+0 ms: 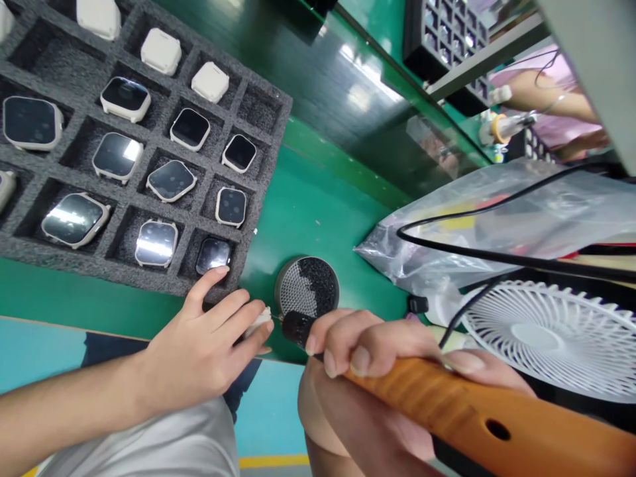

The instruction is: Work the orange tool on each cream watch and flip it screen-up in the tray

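Note:
My right hand [377, 344] is wrapped round an orange electric screwdriver [447, 407], whose black tip [295, 326] points left. The tip meets a small white part [259, 320] pinched in the fingers of my left hand [203, 348]. That hand's index finger stretches up to the near edge of a grey foam tray [74, 268]. The tray holds several white watch bodies in its cells, most with the dark screen up, such as one watch [213, 255] just above my finger. A round tin of tiny screws [307, 286] sits right behind the tip.
A white desk fan [551, 334] stands at the right on the green bench [318, 199], with a black cable [497, 255] over a clear plastic bag [477, 218]. Another person's arm [546, 96] in a pink sleeve works at the far right. A dark grid tray [447, 33] stands behind.

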Demonstrator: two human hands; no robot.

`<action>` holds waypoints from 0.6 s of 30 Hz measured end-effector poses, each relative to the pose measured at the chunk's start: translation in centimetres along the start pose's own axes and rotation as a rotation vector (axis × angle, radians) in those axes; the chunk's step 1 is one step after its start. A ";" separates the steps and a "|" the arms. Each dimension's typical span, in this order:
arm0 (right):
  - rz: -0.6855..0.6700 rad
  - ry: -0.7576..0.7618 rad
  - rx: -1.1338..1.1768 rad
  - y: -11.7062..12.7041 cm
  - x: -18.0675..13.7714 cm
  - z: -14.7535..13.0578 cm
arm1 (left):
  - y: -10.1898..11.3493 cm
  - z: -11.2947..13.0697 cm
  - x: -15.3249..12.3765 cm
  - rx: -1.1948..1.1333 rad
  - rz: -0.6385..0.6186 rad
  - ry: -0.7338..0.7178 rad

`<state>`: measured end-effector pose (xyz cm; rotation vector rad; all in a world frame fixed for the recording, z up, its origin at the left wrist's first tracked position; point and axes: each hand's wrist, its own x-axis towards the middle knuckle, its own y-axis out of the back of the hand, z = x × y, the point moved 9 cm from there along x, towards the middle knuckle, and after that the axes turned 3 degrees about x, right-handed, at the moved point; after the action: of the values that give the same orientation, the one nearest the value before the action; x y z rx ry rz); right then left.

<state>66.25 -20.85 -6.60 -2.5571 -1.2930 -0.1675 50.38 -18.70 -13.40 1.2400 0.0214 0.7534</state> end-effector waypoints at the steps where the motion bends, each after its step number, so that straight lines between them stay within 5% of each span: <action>1: -0.006 -0.001 -0.002 -0.2 0.0 0.1 | 0.0 0.0 0.0 0.000 0.000 -0.001; 18: -0.145 0.014 0.006 -2.0 0.1 0.0 | 0.3 0.0 0.1 0.000 0.010 0.010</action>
<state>64.75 -19.64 -6.19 -2.4526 -1.4712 -0.2095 50.36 -18.60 -13.12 1.2371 0.0230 0.7684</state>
